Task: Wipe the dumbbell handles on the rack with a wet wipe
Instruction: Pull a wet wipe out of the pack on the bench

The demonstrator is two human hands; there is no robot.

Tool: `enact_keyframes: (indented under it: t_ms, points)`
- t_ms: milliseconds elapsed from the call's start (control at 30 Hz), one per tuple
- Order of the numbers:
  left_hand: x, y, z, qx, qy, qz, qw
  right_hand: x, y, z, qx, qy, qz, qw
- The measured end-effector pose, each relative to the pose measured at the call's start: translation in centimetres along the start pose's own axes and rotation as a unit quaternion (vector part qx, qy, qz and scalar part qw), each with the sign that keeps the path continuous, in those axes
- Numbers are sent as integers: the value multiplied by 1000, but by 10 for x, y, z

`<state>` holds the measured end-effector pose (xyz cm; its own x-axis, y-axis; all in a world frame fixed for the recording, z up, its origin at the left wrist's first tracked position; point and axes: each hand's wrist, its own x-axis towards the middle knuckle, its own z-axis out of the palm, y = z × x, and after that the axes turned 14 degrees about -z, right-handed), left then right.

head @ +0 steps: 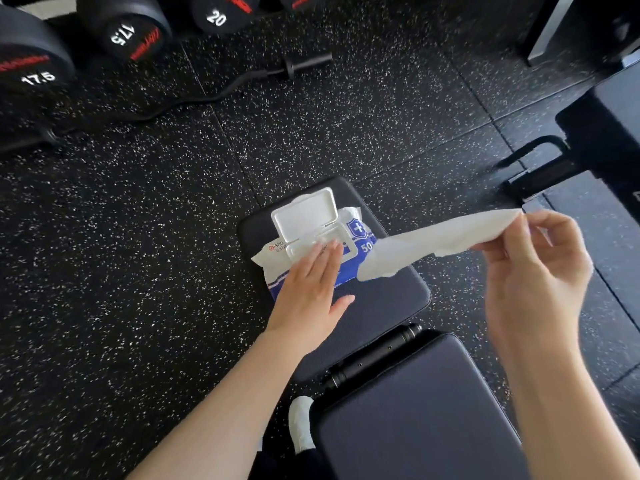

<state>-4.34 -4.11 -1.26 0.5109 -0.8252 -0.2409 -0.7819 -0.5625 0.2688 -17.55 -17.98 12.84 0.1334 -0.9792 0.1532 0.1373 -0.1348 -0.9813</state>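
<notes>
A white and blue wet wipe pack [360,237] lies on the end pad of a black bench [388,299], its white flip lid [304,213] standing open. My left hand [311,282] lies flat on the pack with straight fingers over the opening. My right hand [533,271] pinches one end of a white wet wipe [433,242], which stretches leftward and hangs free above the pack. Black dumbbells marked 17.5 [38,77], 17.5 [123,34] and 20 [216,17] sit at the top left; their handles are out of view.
A black curl bar [242,81] lies on the speckled rubber floor [138,237] below the dumbbells. Another bench or machine frame [540,168] stands at the right. The bench's nearer pad [415,410] fills the lower middle, with a white shoe [301,420] beside it.
</notes>
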Motion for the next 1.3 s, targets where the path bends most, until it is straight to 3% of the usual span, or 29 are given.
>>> enact_keyframes:
  t_ms: [133, 333, 433, 500, 633, 733, 833, 967, 1067, 1167, 1300]
  points:
    - [2, 0, 12, 58, -10, -4, 998, -5, 4, -1, -20, -19, 7, 1000]
    - [7, 6, 7, 33, -43, -29, 998, -14, 13, 3, -27, -40, 21, 999]
    - [4, 1, -5, -13, -37, -12, 999, -17, 13, 5, -36, -41, 29, 998]
    - [-4, -9, -16, -60, 8, -19, 998, -18, 13, 7, -40, -40, 31, 998]
    - [-12, -40, -30, -139, 108, -146, 973, -20, 13, 11, -52, -39, 31, 997]
    - [5, -50, -41, -230, 54, -205, 950, -23, 13, 13, -51, -39, 33, 997]
    - [25, -41, -48, -296, 15, -190, 936, -26, 15, 12, -54, -42, 34, 997]
    - [13, -29, -38, -200, 66, -76, 975, -29, 14, 8, -56, -36, 36, 997]
    - [-4, -29, -16, -96, 55, -9, 994, -30, 13, 6, -51, -35, 36, 997]
    - [-11, -29, -3, 31, 24, 0, 999, -29, 14, 5, -51, -34, 37, 997]
    - [-12, -24, 0, 60, -1, -24, 998, -33, 19, 4, -51, -35, 41, 997]
